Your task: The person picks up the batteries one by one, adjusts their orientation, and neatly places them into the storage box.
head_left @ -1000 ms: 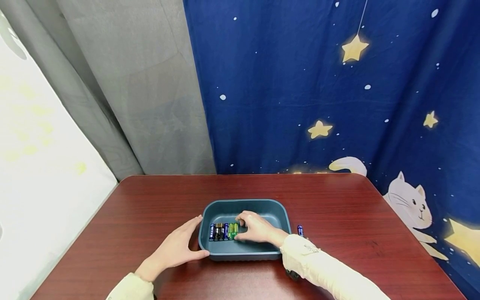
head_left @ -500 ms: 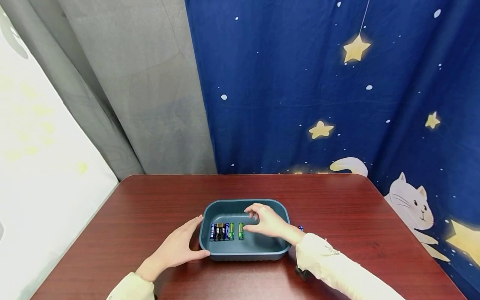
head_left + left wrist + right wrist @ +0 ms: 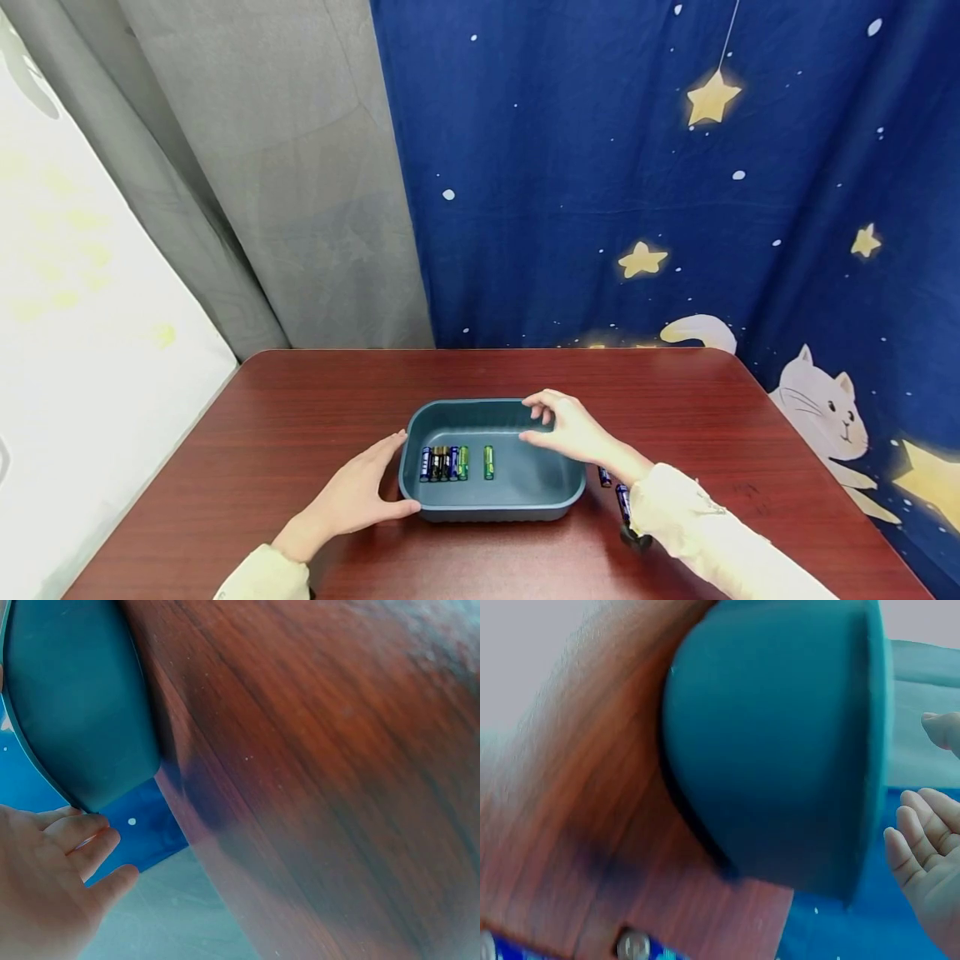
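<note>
A dark teal plastic basin (image 3: 491, 508) sits on the table. Against its left side several AA-size batteries (image 3: 444, 464) stand in a tight row: blue, black, and one green at the right end. One green battery (image 3: 489, 462) lies alone, a short gap to the right of that row. My left hand (image 3: 360, 492) rests at the basin's left end, thumb and fingers spread along the rim; in the left wrist view its fingertips touch the rim. Over the basin's right part hovers my right hand (image 3: 573, 429), thumb and fingers apart with nothing between them.
Right of the basin, partly behind my right forearm, lie a blue battery (image 3: 604, 477) and another blue battery (image 3: 623, 502). The reddish-brown table (image 3: 337, 392) reaches back to a grey curtain (image 3: 300, 208) and a blue star-patterned curtain (image 3: 540, 208).
The lone green battery has shifted right, away from the row. My right hand has let go of it and moved up and right. The left hand stays in place.
</note>
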Demonstrator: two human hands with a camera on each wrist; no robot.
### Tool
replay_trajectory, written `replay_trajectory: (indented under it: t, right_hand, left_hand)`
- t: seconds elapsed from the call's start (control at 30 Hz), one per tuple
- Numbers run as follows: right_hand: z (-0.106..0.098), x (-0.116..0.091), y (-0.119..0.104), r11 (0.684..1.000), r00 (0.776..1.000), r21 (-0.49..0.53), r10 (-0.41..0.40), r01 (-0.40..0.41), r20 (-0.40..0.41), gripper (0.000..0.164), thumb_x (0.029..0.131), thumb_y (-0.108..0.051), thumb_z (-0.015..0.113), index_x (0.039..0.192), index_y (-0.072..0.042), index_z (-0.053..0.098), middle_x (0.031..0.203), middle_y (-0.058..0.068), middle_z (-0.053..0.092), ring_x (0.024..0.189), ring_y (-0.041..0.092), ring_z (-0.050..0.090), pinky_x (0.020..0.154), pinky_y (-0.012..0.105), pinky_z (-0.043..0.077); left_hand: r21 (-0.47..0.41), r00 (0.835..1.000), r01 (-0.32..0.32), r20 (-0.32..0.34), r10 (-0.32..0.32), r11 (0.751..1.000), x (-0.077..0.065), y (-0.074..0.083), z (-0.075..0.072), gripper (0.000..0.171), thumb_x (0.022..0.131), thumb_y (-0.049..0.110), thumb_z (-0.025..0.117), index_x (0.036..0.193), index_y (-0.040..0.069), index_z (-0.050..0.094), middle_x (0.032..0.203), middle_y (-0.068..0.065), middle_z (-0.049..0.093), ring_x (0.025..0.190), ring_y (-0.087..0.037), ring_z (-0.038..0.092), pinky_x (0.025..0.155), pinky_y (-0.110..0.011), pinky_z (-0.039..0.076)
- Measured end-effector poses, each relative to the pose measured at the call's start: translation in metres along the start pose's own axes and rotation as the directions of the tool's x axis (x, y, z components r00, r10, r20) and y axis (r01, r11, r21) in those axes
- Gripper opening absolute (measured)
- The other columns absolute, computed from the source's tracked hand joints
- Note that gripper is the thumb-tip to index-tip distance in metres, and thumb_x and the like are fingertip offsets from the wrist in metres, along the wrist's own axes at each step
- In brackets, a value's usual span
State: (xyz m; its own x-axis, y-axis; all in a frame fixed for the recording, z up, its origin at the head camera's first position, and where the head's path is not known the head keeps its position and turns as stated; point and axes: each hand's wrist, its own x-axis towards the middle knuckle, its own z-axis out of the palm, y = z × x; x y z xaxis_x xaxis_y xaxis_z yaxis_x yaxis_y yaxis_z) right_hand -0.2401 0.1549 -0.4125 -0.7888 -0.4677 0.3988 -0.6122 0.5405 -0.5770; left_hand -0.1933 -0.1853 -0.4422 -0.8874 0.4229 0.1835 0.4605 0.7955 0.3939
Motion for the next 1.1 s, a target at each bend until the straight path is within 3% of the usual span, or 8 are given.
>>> replay_trajectory:
  t: [0.17, 0.3, 0.53, 0.8, 1.1]
  right_hand:
    - [-0.017, -0.008, 0.009, 1.000, 0.997, -0.018, 0.005, -0.006, -0.074, 0.040, 0.071, -0.018, 0.076, 0.104, -0.001, 0.062, 0.081, 0.000, 0.056, 0.067, 0.018, 0.052, 0.055, 0.020, 0.042]
    - [-0.033, -0.019, 0.018, 0.999, 0.991, -0.021, 0.043, -0.046, -0.126, 0.039, 0.069, -0.015, 0.077, 0.102, -0.001, 0.063, 0.079, 0.003, 0.056, 0.065, 0.016, 0.052, 0.053, 0.020, 0.043]
    - [-0.048, -0.044, 0.041, 0.991, 0.984, -0.047, 0.117, -0.124, -0.134, 0.038, 0.070, -0.015, 0.077, 0.103, -0.002, 0.062, 0.080, 0.005, 0.055, 0.065, 0.018, 0.051, 0.053, 0.020, 0.042]
    - [-0.047, -0.071, 0.063, 0.989, 0.985, -0.084, 0.112, -0.123, -0.128, 0.040, 0.068, -0.014, 0.078, 0.100, 0.002, 0.062, 0.078, 0.007, 0.055, 0.063, 0.014, 0.049, 0.053, 0.020, 0.041]
    - [-0.032, -0.092, 0.074, 0.993, 0.998, -0.094, 0.062, -0.065, -0.034, 0.042, 0.065, -0.019, 0.079, 0.097, 0.001, 0.062, 0.077, -0.002, 0.052, 0.064, 0.009, 0.045, 0.056, 0.019, 0.038]
  left_hand:
    - [-0.005, 1.000, 0.001, -0.002, -0.001, 1.000, 0.000, 0.000, 0.000, 0.095, 0.066, 0.059, 0.069, 0.139, 0.008, 0.036, 0.140, -0.007, 0.040, 0.126, -0.024, 0.040, 0.097, -0.046, 0.037]
    - [-0.008, 1.000, -0.001, -0.009, 0.001, 1.000, -0.001, 0.000, -0.001, 0.094, 0.066, 0.058, 0.070, 0.139, 0.007, 0.037, 0.139, -0.007, 0.040, 0.125, -0.024, 0.041, 0.097, -0.046, 0.038]
    - [-0.017, 1.000, 0.009, -0.001, -0.009, 1.000, -0.001, 0.001, -0.001, 0.094, 0.067, 0.058, 0.070, 0.139, 0.008, 0.036, 0.139, -0.007, 0.040, 0.125, -0.024, 0.040, 0.097, -0.047, 0.037]
    - [-0.004, 1.000, -0.008, -0.008, 0.008, 1.000, 0.000, 0.001, -0.001, 0.093, 0.067, 0.057, 0.069, 0.138, 0.005, 0.037, 0.139, -0.010, 0.041, 0.124, -0.026, 0.041, 0.096, -0.047, 0.038]
    - [0.006, 1.000, -0.012, -0.015, 0.013, 1.000, 0.000, 0.002, -0.001, 0.093, 0.067, 0.057, 0.069, 0.138, 0.006, 0.037, 0.138, -0.009, 0.042, 0.124, -0.026, 0.042, 0.096, -0.047, 0.038]
